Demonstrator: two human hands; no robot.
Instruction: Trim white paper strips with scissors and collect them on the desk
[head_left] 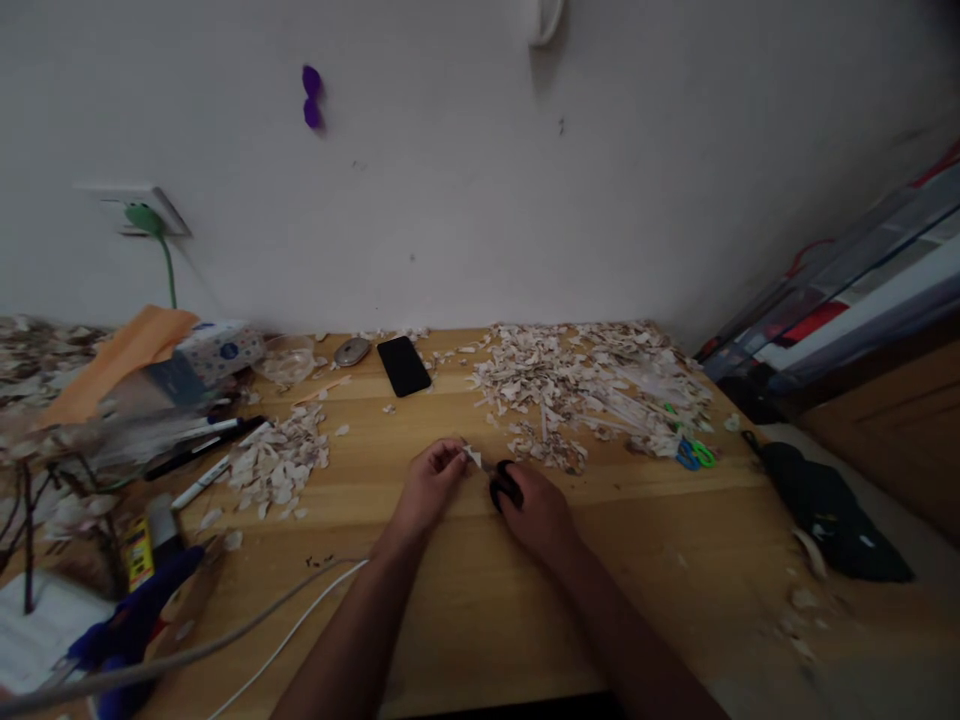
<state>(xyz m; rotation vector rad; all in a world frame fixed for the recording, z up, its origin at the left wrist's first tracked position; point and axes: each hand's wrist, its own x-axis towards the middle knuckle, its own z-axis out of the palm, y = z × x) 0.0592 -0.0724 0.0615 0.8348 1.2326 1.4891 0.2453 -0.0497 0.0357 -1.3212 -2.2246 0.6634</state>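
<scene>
Near the middle of the wooden table [465,620], my left hand [435,478] pinches a small pale flake [473,457] between thumb and fingertips. My right hand [541,508] is closed round the black handles of a pair of scissors [504,484]. The blades point left and meet the flake at my left fingertips; whether they are parted is too small to tell. Beyond my right hand spreads a big heap of similar pale flakes [536,370]. A smaller pile of flakes [277,460] lies to the left of my left hand.
A black phone [403,366] lies near the wall beside a grey oval object [352,351]. Blue and green-handled scissors [696,454] rest at the right. Pens [201,483], a tissue box [219,346] and a dark blue tool [135,620] crowd the left. Cables [300,590] cross the front left.
</scene>
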